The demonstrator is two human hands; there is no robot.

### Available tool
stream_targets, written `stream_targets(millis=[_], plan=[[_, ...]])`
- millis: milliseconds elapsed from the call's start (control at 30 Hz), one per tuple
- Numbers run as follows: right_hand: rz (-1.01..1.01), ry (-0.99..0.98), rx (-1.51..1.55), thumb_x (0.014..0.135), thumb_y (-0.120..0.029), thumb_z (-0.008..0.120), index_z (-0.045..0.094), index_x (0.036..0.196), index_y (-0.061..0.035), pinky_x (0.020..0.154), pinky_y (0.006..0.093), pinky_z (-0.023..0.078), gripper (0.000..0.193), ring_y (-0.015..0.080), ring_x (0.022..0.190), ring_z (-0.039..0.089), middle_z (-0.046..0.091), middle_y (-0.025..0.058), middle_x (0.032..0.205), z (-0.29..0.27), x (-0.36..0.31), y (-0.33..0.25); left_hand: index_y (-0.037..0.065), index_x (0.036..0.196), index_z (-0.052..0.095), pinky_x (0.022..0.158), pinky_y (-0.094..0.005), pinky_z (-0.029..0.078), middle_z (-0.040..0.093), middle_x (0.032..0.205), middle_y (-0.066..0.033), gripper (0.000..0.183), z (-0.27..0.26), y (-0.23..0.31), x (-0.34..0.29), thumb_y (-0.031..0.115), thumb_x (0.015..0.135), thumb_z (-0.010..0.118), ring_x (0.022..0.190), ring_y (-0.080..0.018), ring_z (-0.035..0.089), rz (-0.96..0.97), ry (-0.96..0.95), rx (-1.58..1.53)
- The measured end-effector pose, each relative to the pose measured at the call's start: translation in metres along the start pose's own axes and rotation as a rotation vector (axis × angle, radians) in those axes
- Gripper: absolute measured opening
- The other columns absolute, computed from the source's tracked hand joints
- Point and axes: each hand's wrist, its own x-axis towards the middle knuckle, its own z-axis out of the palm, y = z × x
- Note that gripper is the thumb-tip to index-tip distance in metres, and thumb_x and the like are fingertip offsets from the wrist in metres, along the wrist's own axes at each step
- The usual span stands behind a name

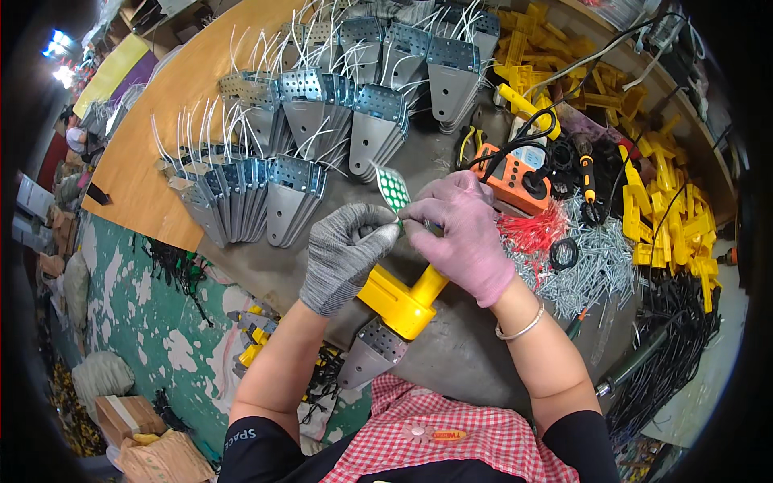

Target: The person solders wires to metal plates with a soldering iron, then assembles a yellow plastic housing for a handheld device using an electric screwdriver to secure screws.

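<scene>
Yellow plastic fitting [403, 302] with a perforated metal bracket [372, 352] at its near end lies on the grey bench [451, 354], just under both hands. Above it, the grey-gloved left hand [342, 253] and pink-gloved right hand [463, 229] meet, pinching a green-dotted sticker sheet [392, 189] between them. Beyond the fitting stand rows of finished metal brackets [322, 129], with an orange tester box [515, 173] off to its right.

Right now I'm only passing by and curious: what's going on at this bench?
A person in gloves works at a grey bench. The left hand and the right hand meet over a yellow plastic piece with a metal plate at its near end, and pinch a small sheet of green dots between them. Rows of the same metal plates stand behind, with yellow parts and screws to the right.
</scene>
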Motion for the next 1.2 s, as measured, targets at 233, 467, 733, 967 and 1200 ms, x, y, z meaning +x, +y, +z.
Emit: stream_targets(millis=[233, 467, 733, 967, 1200], plan=[[-0.040, 0.054, -0.148, 0.071, -0.018, 0.074, 0.071, 0.076, -0.0158, 0.086, 0.0424, 0.037, 0.006, 0.0241, 0.096, 0.058, 0.067, -0.0013, 0.085, 0.006, -0.007, -0.006, 0.000, 0.100, 0.072, 0.068, -0.0205, 0.050, 0.067, 0.087, 0.0022, 0.016, 0.005, -0.001, 0.000, -0.001, 0.084, 0.073, 0.076, -0.0032, 0.058, 0.048, 0.028, 0.071], [0.053, 0.111, -0.091, 0.069, -0.018, 0.075, 0.070, 0.075, -0.0157, 0.086, 0.0429, 0.036, 0.008, 0.0244, 0.097, 0.057, 0.066, -0.0019, 0.085, 0.011, -0.013, -0.004, 0.005, 0.099, 0.073, 0.077, -0.0328, 0.055, 0.069, 0.088, -0.0080, 0.018, 0.005, -0.008, 0.003, 0.006, 0.082, 0.076, 0.084, -0.0190, 0.068, 0.407, 0.071, 0.450], [0.080, 0.061, -0.170, 0.070, -0.023, 0.073, 0.072, 0.073, -0.0188, 0.088, 0.0464, 0.035, 0.005, 0.0232, 0.099, 0.056, 0.065, -0.0036, 0.088, 0.001, -0.019, 0.004, 0.000, 0.106, 0.069, 0.070, -0.0209, 0.050, 0.065, 0.087, 0.0002, 0.019, -0.006, -0.015, 0.033, 0.001, 0.088, 0.072, 0.078, -0.0055, 0.059, -0.070, 0.058, 0.145], [-0.226, -0.412, -0.036, 0.072, -0.022, 0.071, 0.072, 0.075, -0.0189, 0.092, 0.0473, 0.036, 0.004, 0.0229, 0.102, 0.055, 0.061, -0.0023, 0.094, -0.033, -0.022, -0.016, 0.005, 0.107, 0.069, 0.080, -0.0359, 0.054, 0.070, 0.094, -0.0089, 0.024, -0.023, -0.039, 0.057, 0.006, 0.083, 0.074, 0.085, -0.0233, 0.065, 0.392, 0.181, 0.864], [0.336, 0.702, -0.198, 0.087, -0.006, 0.062, 0.064, 0.102, -0.0023, 0.078, 0.0369, 0.049, 0.016, 0.0296, 0.087, 0.060, 0.063, 0.0123, 0.096, -0.056, -0.017, 0.046, 0.007, 0.106, 0.069, 0.083, -0.0423, 0.052, 0.066, 0.100, -0.0125, 0.033, 0.035, 0.000, 0.007, 0.009, 0.075, 0.077, 0.093, -0.0329, 0.063, 0.778, 0.108, 0.930]])
